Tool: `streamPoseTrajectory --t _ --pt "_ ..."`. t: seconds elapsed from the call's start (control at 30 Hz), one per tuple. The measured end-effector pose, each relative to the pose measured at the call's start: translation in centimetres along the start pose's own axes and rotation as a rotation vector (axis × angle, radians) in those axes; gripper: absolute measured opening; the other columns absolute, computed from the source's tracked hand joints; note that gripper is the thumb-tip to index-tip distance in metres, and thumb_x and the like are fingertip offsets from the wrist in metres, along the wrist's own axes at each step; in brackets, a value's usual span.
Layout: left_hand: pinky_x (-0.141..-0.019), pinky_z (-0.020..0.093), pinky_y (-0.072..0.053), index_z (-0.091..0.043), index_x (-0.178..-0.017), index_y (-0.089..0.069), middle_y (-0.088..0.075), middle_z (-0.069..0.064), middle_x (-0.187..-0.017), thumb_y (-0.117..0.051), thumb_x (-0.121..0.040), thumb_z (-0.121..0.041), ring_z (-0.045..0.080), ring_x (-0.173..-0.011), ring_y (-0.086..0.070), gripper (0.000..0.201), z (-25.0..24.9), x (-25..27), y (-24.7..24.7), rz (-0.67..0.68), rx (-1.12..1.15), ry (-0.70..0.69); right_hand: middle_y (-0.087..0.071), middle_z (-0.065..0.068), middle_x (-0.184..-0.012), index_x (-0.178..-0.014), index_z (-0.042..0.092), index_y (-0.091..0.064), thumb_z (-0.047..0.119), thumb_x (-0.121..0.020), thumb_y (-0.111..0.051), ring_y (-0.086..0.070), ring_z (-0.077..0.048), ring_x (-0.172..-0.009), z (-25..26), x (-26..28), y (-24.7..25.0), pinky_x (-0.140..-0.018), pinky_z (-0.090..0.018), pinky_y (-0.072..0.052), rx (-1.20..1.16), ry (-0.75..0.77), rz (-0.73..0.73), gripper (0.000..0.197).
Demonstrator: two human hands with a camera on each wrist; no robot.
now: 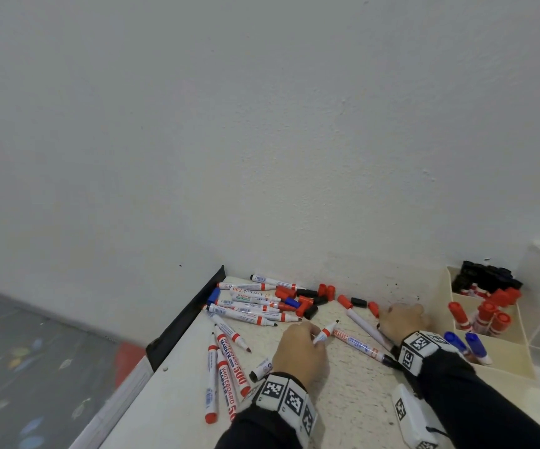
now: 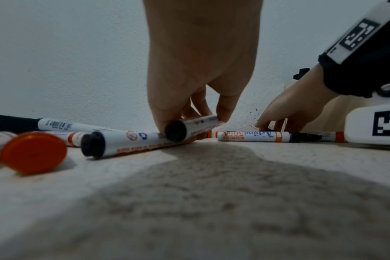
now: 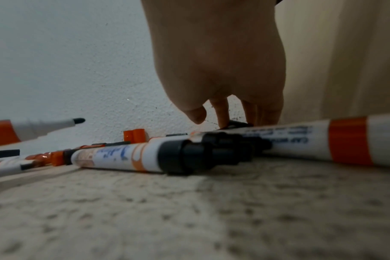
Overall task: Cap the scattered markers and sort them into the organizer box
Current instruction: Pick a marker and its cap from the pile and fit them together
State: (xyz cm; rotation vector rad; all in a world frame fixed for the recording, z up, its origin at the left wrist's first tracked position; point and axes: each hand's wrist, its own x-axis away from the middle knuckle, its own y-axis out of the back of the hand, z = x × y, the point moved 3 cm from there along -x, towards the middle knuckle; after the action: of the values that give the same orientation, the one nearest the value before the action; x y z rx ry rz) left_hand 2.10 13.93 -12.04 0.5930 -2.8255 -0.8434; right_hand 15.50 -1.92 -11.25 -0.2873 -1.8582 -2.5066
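An organizer box [image 1: 502, 361] at 3 o'clock holds capped black, red and blue markers in separate compartments. On the bench [image 1: 352, 393], the left hand [image 1: 301, 350] pinches an uncapped marker [image 1: 325, 332]; right hand [image 1: 403, 320] fingers [image 3: 220, 112] touch a black cap [image 3: 236, 124], grip unclear. Loose caps [image 1: 310, 299] lie at 12 o'clock.

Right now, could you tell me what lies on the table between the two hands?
An uncapped Artline marker lies between the left hand and the right hand, with a thinner white marker beyond it. The head view shows both.
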Motion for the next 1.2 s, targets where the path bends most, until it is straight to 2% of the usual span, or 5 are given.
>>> streamPoseTrajectory --t 0.53,0.67,0.83,1.03,1.2 --pt "-0.087 0.032 -0.052 -0.026 -0.102 -0.061 -0.057 -0.008 -0.099 -0.055 -0.089 -0.024 0.007 -0.090 -0.057 0.015 0.2 0.0 -0.1 -0.012 -0.026 -0.001 -0.055 -0.012 -0.114 -0.113 0.005 -0.054 0.005 -0.091 -0.050 -0.049 -0.015 -0.092 1.8 3.9 3.8 -0.082 -0.022 -0.039 -0.414 0.377 -0.327 0.022" --pt "-0.088 0.033 -0.052 -0.027 -0.101 -0.061 -0.057 -0.007 -0.098 -0.053 -0.089 -0.023 0.008 -0.090 -0.057 0.015 -0.1 0.1 0.0 -0.004 -0.010 -0.010 -0.053 -0.007 -0.122 -0.120 0.009 -0.054 0.004 -0.093 -0.046 -0.050 -0.016 -0.110 2.4 5.2 3.7 -0.091 -0.019 -0.036 -0.538 0.473 -0.235 0.029" --pt "-0.085 0.032 -0.054 -0.029 -0.098 -0.059 -0.057 -0.009 -0.095 -0.052 -0.090 -0.024 0.008 -0.087 -0.058 0.012 -0.4 0.6 0.1 -0.012 0.007 -0.040 -0.057 -0.002 -0.102 -0.092 0.023 -0.054 -0.002 -0.089 -0.049 -0.058 -0.017 -0.097 2.7 6.7 2.3 -0.082 -0.023 -0.049 -0.670 0.488 0.068 0.026" --pt "-0.088 0.027 -0.051 -0.024 -0.105 -0.058 -0.056 -0.009 -0.097 -0.052 -0.093 -0.018 0.006 -0.088 -0.056 0.015 -1.2 0.7 0.5 0.027 0.032 -0.129 -0.052 0.003 -0.097 -0.089 0.020 -0.056 -0.006 -0.089 -0.046 -0.056 -0.013 -0.098 2.6 7.8 1.4 -0.083 -0.021 -0.049 -0.657 0.513 0.076 0.027" --pt "-0.087 0.027 -0.050 -0.025 -0.110 -0.059 -0.059 -0.007 -0.101 -0.046 -0.096 -0.022 0.006 -0.089 -0.056 0.019 -0.9 0.4 0.3 0.018 -0.071 -0.187 -0.055 0.004 -0.075 -0.092 0.018 -0.056 0.009 -0.095 -0.042 -0.050 -0.007 -0.061 2.7 8.3 1.0 -0.054 -0.015 -0.042 -0.641 0.551 0.119 0.017"
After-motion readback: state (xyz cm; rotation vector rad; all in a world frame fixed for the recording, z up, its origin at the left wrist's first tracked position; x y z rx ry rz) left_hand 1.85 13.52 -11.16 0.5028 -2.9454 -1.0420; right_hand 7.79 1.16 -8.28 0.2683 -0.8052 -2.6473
